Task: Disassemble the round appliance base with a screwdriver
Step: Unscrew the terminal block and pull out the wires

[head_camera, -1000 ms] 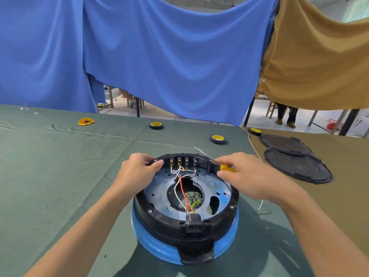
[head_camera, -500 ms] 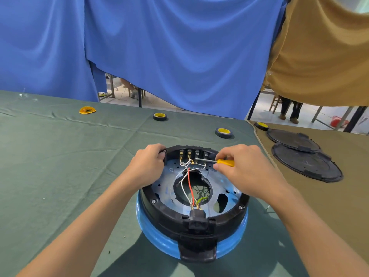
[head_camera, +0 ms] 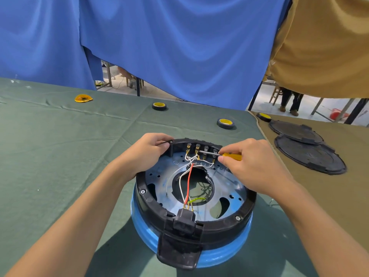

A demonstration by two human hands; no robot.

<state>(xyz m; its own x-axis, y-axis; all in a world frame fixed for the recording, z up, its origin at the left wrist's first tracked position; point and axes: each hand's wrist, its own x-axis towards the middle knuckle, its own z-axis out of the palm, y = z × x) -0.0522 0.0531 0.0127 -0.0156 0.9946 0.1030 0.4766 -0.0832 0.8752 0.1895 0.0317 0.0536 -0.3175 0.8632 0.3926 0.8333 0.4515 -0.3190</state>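
Squarely in the near middle of the green-clothed bench (head_camera: 60,148) sits the base (head_camera: 159,176), its metal plate and wires (head_camera: 188,176) exposed inside a black ring above a blue rim. The left hand (head_camera: 143,154) curls over the ring's far-left edge, gripping it. The right hand (head_camera: 253,164) pinches the screwdriver (head_camera: 229,156) by its yellow handle; the shaft lies nearly level, pointing left, with its tip at the terminal row (head_camera: 201,148) on the far wall. Two tape rolls (head_camera: 159,106) lie farther back on the bench. Two black covers (head_camera: 309,156) overlap on brown cloth to the right.
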